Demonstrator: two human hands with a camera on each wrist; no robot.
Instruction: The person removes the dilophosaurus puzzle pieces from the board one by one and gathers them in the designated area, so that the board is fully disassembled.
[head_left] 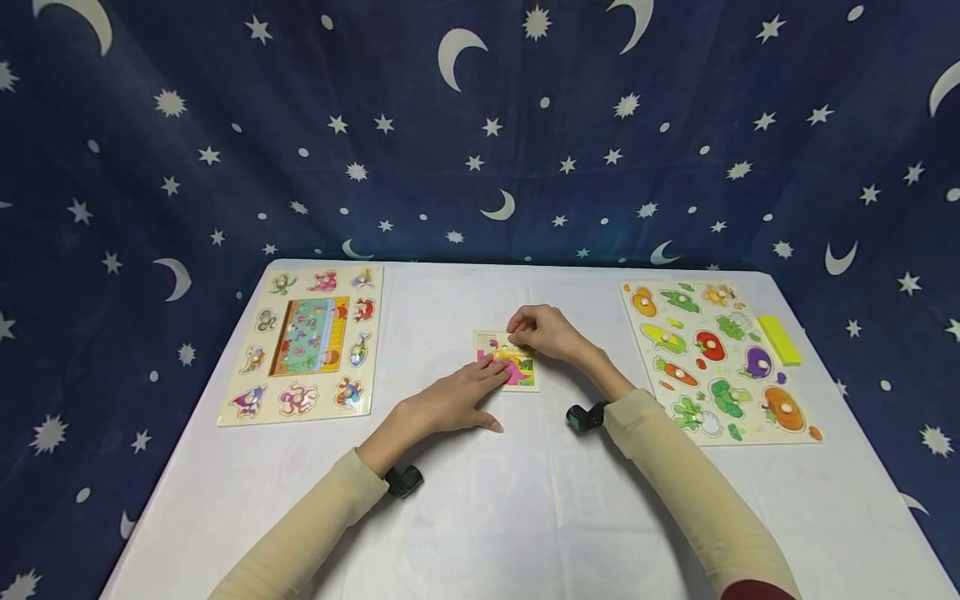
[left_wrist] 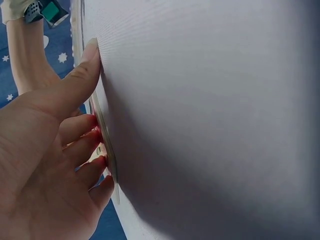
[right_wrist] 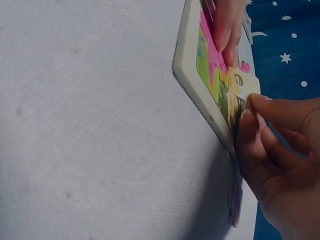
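A small jigsaw puzzle (head_left: 528, 385) in a pale wooden frame lies mid-table, with a pink figure on a yellow and green picture. My left hand (head_left: 457, 398) rests on its left part, fingers fairly straight and thumb spread out on the cloth. In the left wrist view, the fingertips of my left hand (left_wrist: 55, 155) touch the puzzle (left_wrist: 106, 142) over its edge. At the upper right corner, my right hand (head_left: 551, 333) pinches a puzzle piece (right_wrist: 247, 103) between thumb and forefinger. That piece is mostly covered by the fingers of my right hand (right_wrist: 285, 145).
A sea-animal peg puzzle board (head_left: 300, 287) lies on the left of the white-covered table (head_left: 480, 533). On the right is a vegetable peg puzzle board (head_left: 701, 371) with a yellow block (head_left: 780, 340) beside it. A blue star-patterned curtain (head_left: 420, 200) hangs behind.
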